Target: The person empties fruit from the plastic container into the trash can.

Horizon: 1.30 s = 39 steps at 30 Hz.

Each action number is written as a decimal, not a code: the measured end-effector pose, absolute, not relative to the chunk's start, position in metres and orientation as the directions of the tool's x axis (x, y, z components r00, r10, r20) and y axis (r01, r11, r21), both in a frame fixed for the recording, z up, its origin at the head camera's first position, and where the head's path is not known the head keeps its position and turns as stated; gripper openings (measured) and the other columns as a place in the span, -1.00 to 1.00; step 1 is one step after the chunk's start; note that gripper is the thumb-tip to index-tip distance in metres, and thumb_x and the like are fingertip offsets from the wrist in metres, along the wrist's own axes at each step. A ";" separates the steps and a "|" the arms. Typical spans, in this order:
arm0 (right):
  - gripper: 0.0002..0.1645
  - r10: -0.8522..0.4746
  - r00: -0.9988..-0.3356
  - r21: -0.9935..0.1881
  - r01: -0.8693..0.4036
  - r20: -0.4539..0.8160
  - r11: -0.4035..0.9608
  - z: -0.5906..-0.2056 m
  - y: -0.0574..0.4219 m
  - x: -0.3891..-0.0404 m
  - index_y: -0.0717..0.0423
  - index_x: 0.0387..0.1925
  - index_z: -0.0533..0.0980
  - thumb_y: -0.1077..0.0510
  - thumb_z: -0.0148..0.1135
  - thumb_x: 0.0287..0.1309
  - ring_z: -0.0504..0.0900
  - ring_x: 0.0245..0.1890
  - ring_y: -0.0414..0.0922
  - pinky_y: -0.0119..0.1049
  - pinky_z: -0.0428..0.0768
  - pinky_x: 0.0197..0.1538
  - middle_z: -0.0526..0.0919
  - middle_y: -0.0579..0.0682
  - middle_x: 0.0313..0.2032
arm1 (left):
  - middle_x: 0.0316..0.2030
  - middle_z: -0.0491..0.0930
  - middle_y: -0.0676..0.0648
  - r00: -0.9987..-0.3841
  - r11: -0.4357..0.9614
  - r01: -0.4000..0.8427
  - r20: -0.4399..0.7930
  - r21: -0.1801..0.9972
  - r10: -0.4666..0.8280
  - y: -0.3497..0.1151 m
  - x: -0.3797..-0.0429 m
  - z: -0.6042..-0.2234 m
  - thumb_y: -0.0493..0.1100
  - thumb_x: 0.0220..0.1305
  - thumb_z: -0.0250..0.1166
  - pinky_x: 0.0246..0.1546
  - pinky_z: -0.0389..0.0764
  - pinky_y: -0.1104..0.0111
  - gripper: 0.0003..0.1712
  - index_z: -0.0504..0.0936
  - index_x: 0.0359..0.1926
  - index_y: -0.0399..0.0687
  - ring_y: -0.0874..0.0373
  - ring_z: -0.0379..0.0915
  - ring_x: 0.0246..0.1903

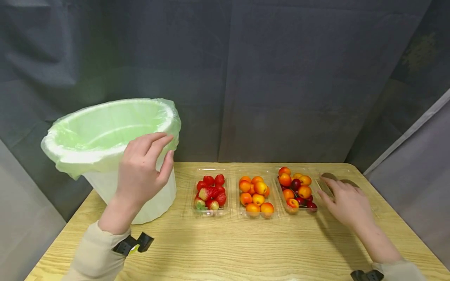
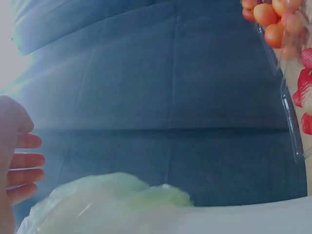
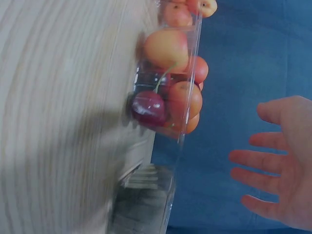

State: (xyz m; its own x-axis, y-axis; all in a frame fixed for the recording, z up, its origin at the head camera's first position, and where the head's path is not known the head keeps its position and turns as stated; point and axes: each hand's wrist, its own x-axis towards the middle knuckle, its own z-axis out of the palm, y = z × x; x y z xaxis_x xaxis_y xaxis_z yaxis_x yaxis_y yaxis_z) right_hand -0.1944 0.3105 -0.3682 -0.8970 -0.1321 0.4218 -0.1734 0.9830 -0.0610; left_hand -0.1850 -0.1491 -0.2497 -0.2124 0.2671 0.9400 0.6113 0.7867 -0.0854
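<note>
My left hand [image 1: 142, 168] hovers beside the near rim of a white bin [image 1: 154, 199] lined with a pale green bag [image 1: 109, 156]; its fingers are loosely bent with nothing between them. Over the rightmost clear plastic box my right hand [image 1: 346, 201] is held with fingers spread and holding nothing, as the right wrist view also shows. Greyish-brown ovals [image 1: 329, 176] show past its fingers; their kind is unclear. Just left of it, a clear box holds orange-yellow fruits [image 1: 305, 191] mixed with dark red cherries [image 3: 149, 107].
Strawberries [image 1: 209, 192] fill a clear plastic box near the bin. Beside it, another box holds orange-yellow fruits [image 1: 258, 199]. The boxes stand in a row on a wooden table [image 1: 225, 246]. A dark grey curtain [image 1: 281, 78] hangs behind.
</note>
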 end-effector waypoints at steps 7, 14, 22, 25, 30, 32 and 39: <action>-0.43 -0.116 -0.910 -0.073 -0.158 0.399 0.985 -0.372 0.321 -0.195 0.18 0.08 0.40 -0.12 0.07 0.18 0.49 -0.18 0.24 0.16 0.34 -0.17 0.56 0.28 -0.11 | -0.22 0.61 -0.19 -0.223 0.819 0.573 0.964 0.007 0.147 -0.162 -0.182 -0.241 -0.21 0.08 0.09 -0.17 0.41 0.03 -0.68 0.63 -0.18 -0.22 -0.16 0.48 -0.22; -0.47 -0.096 -0.919 -0.088 -0.140 0.383 0.986 -0.377 0.326 -0.195 0.19 0.08 0.39 -0.04 0.11 0.15 0.49 -0.18 0.26 0.15 0.34 -0.21 0.55 0.30 -0.09 | -0.19 0.60 -0.21 -0.265 0.865 0.495 0.963 0.086 0.056 -0.179 -0.178 -0.236 -0.18 0.11 0.06 -0.13 0.40 0.04 -0.65 0.62 -0.15 -0.24 -0.16 0.47 -0.19; -0.47 -0.044 -0.922 -0.136 -0.104 0.384 0.985 -0.380 0.333 -0.193 0.22 0.05 0.41 -0.04 0.10 0.16 0.50 -0.21 0.28 0.15 0.36 -0.24 0.53 0.33 -0.07 | -0.19 0.59 -0.21 -0.298 0.884 0.432 0.953 0.180 -0.048 -0.200 -0.177 -0.233 -0.13 0.17 0.03 -0.15 0.37 0.01 -0.63 0.63 -0.14 -0.23 -0.15 0.46 -0.16; -0.48 -0.036 -0.918 -0.137 -0.098 0.395 0.986 -0.382 0.337 -0.193 0.23 0.04 0.42 -0.04 0.10 0.15 0.52 -0.30 0.27 0.13 0.37 -0.30 0.54 0.33 -0.09 | -0.19 0.60 -0.22 -0.307 0.887 0.411 0.948 0.210 -0.083 -0.207 -0.177 -0.234 -0.12 0.17 0.04 -0.15 0.36 -0.01 -0.64 0.63 -0.15 -0.22 -0.16 0.46 -0.15; -0.50 -0.032 -0.906 -0.142 -0.101 0.422 0.985 -0.383 0.341 -0.192 0.28 0.01 0.42 0.02 0.13 0.12 0.52 -0.45 0.25 0.08 0.38 -0.45 0.56 0.38 -0.18 | -0.18 0.61 -0.21 -0.314 0.894 0.367 0.939 0.256 -0.140 -0.219 -0.178 -0.235 -0.14 0.15 0.06 -0.16 0.35 -0.03 -0.65 0.64 -0.15 -0.21 -0.17 0.46 -0.15; -0.49 -0.020 -0.907 -0.152 -0.092 0.420 0.984 -0.384 0.342 -0.191 0.29 0.02 0.40 0.03 0.12 0.12 0.52 -0.46 0.27 0.08 0.37 -0.45 0.55 0.41 -0.18 | -0.18 0.61 -0.21 -0.318 0.897 0.346 0.934 0.274 -0.163 -0.223 -0.179 -0.235 -0.15 0.15 0.07 -0.14 0.35 -0.03 -0.65 0.64 -0.14 -0.20 -0.18 0.46 -0.14; -0.43 0.025 -0.920 -0.177 -0.049 0.392 0.983 -0.388 0.348 -0.189 0.29 0.09 0.35 -0.01 0.11 0.15 0.50 -0.37 0.36 0.14 0.33 -0.38 0.52 0.42 -0.12 | -0.16 0.62 -0.19 -0.333 0.881 0.308 0.908 0.360 -0.254 -0.240 -0.180 -0.236 -0.19 0.12 0.10 -0.09 0.35 -0.02 -0.67 0.65 -0.13 -0.17 -0.16 0.46 -0.10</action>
